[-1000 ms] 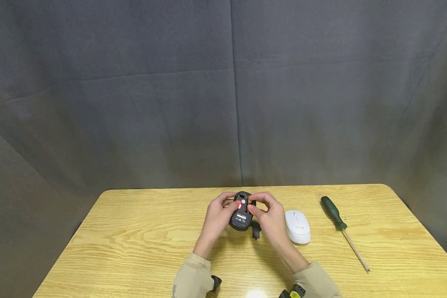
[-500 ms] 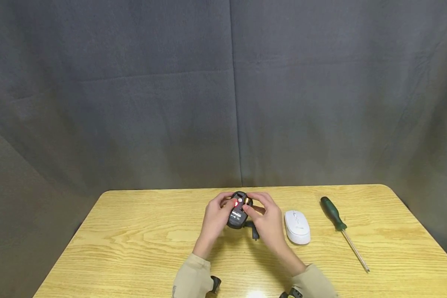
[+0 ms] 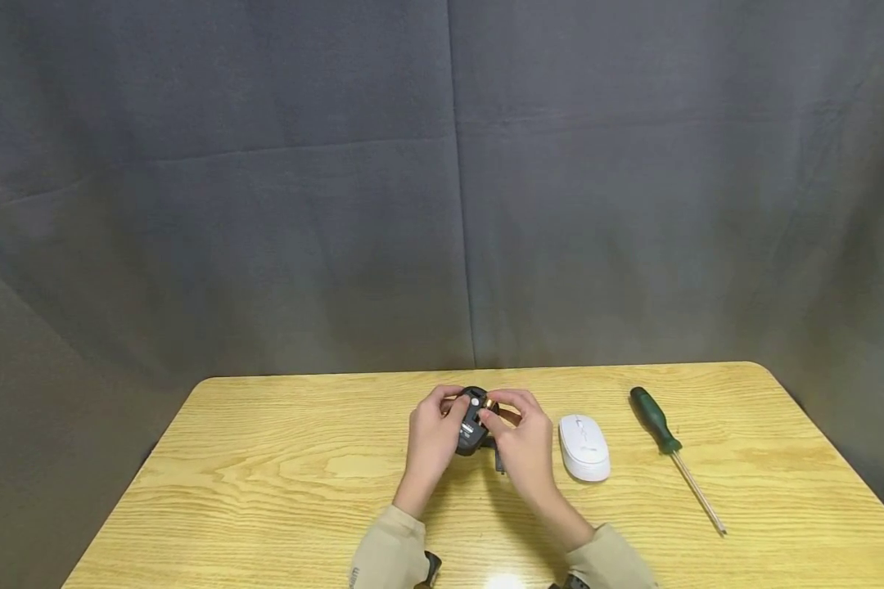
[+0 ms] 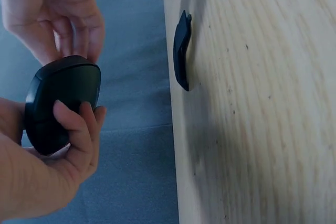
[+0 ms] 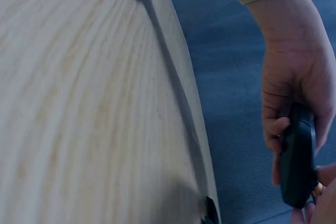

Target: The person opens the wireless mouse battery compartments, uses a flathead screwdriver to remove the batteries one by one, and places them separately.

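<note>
My left hand (image 3: 430,429) grips a black computer mouse (image 3: 470,438) with its underside facing up, thumb on the base and fingers curled round the side. The mouse is held above the table, its rounded top showing in the left wrist view. My right hand (image 3: 525,442) pinches a gold-coloured battery (image 3: 489,403) at the right side of the mouse's underside, where the compartment is partly hidden by the fingers. Below, a black curved battery cover (image 4: 181,51) lies on the table, partly behind the right hand in the head view.
A white mouse (image 3: 584,447) rests on the wooden table (image 3: 287,474) to the right of my hands. Further right lies a screwdriver (image 3: 656,421) with a green handle, its shaft pointing towards me. Grey curtain (image 3: 265,245) hangs behind the table's far edge.
The right hand has brought the battery slightly left against the mouse. A red glow by the left thumb has gone from view, and the mouse has tilted a little.
</note>
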The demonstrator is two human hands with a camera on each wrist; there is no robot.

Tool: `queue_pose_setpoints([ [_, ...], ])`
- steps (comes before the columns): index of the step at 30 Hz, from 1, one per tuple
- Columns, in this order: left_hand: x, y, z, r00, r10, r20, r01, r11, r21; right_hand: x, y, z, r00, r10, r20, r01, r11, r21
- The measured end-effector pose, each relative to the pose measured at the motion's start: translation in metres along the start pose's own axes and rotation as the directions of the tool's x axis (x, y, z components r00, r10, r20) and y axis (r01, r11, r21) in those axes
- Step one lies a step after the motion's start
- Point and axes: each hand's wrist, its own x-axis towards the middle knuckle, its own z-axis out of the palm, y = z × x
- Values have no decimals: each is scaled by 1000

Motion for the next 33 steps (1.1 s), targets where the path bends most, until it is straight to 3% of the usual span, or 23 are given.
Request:
queue_pose_setpoints([
  [5,1,-1,-1,1000,-11,-10,11,1000,8,0,-5,-2,1000,-20,-15,20,1000,11],
  [13,3,2,-5,998,-35,43,35,999,-15,2,-10,-4,997,-75,-18,75,997,0],
  [23,4,1,-6,997,-29,74,33,998,-54,6,-11,-7,997,-78,-30,81,988,131],
  [33,4,2,-6,995,-25,92,31,998,-60,11,-12,-12,999,21,-43,-13,986,168],
])
